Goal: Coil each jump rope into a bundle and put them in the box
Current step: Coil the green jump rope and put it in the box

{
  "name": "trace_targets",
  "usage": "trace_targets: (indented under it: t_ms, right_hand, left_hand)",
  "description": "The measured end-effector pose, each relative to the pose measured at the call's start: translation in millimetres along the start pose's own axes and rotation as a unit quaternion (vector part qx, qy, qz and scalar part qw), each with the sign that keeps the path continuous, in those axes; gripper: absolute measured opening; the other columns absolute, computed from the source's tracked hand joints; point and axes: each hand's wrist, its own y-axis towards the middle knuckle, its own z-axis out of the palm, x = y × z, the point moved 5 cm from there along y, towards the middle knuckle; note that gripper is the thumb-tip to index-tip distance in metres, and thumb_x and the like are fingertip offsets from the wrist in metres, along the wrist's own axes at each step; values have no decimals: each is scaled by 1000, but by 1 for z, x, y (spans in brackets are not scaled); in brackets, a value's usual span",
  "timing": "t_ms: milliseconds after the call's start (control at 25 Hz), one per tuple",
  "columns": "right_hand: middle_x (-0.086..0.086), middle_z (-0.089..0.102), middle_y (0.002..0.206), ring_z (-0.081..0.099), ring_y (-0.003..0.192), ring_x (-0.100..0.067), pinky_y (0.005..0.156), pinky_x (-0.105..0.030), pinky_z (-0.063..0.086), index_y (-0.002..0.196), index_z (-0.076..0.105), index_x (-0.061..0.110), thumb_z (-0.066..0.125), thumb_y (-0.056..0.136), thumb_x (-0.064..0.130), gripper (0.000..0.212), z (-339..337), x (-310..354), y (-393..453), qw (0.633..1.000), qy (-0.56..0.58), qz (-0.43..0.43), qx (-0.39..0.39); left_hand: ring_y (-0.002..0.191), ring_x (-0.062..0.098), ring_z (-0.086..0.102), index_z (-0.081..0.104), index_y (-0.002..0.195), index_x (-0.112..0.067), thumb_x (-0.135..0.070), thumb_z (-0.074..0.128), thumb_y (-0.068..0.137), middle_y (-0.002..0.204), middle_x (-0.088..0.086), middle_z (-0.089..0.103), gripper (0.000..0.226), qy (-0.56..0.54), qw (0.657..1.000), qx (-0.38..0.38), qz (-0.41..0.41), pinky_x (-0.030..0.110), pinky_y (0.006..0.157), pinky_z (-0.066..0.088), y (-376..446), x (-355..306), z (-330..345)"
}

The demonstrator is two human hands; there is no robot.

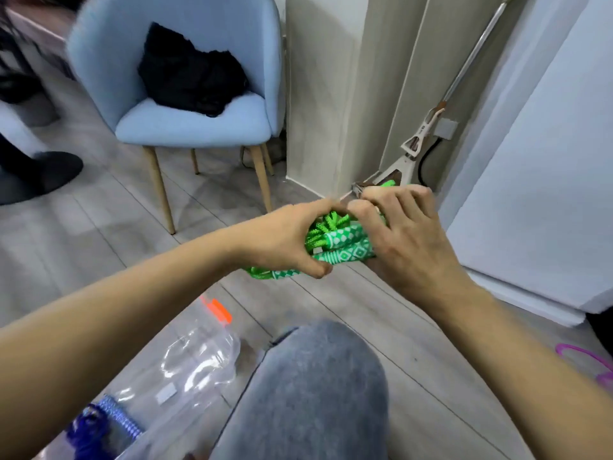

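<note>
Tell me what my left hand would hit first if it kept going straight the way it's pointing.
Probably the right hand: the left hand points right, holding the green jump rope between them. Depth is unclear.

ahead: wall corner [318, 94] and mop [414, 151] stand just behind the two hands, closing the way forward
right: white panel [530, 161] close beside the right hand [408, 240]
left: open wooden floor [99, 234] between the left hand [282, 240] and the blue chair [185, 94], whose legs stand farther back
below: grey-clad knee [311, 386] under the hands; clear plastic bag [195, 360] on the floor at its left
lower right: bare floor, a purple rope [577, 350] at its edge
</note>
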Motion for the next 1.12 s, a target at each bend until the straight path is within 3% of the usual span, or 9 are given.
trace_targets:
  t_ms: [120,200,320,520,680,800,880,960,1120]
  right_hand:
    - [-10,58,137,48,136,-29,115,-53,29,130,56,8,65,84,39,57,24,37,43,998,34,-26,52]
    - [-8,66,125,53,133,-26,118,-58,21,131,55,9,68,77,47,68,48,61,64,989,42,-51,135]
    - [-1,70,103,62,115,-25,117,-57,21,110,63,18,70,69,47,50,76,96,90,969,73,-76,223]
    - [5,52,117,48,122,-20,119,-49,15,134,48,34,67,68,65,75,101,139,103,919,132,-116,352]
    - [11,53,109,50,119,-14,120,-43,17,105,53,31,66,70,57,46,116,173,110,888,206,-128,391]
    - [11,51,84,57,95,-21,94,-36,41,96,42,31,65,79,46,32,128,210,112,857,244,-126,436]
    - [5,57,90,53,77,-23,71,-33,39,108,44,25,62,85,43,34,142,239,113,840,250,-114,467]
    - [-3,64,105,53,72,-21,67,-33,38,121,45,20,61,89,43,43,160,280,114,829,271,-99,478]
    - [-9,64,117,62,100,-31,76,-36,45,129,47,18,63,90,43,49,207,375,71,755,330,-17,567]
  left_hand:
    - [90,9,61,42,130,-35,-31,76,69,104,-14,63,70,61,997,-37,-42,29,80,50,-48,31,-20]
    - [82,17,61,39,128,-32,-32,75,70,94,-7,64,68,91,989,-69,-89,35,71,50,-75,52,-30]
    - [71,22,59,36,124,-24,-32,74,71,82,-3,61,65,142,974,-105,-141,38,61,47,-107,81,-40]
    - [86,30,61,41,130,-18,-37,68,77,96,4,63,63,304,933,-72,-178,35,63,40,-142,111,-44]
    - [94,30,60,48,129,-15,-34,70,76,99,7,64,60,313,931,-82,-172,33,77,37,-160,130,-44]
    - [94,28,62,50,127,-17,-34,69,71,100,5,66,61,309,928,-87,-191,38,84,39,-184,160,-36]
    - [97,26,62,51,129,-19,-35,69,69,108,1,67,64,327,917,-111,-198,38,85,38,-207,179,-32]
    - [108,29,59,50,136,-17,-31,71,69,122,3,63,72,346,897,-147,-232,41,92,38,-241,201,-32]
    - [127,35,50,44,145,-14,-16,76,66,141,11,53,85,344,855,-166,-351,47,104,36,-316,247,-9]
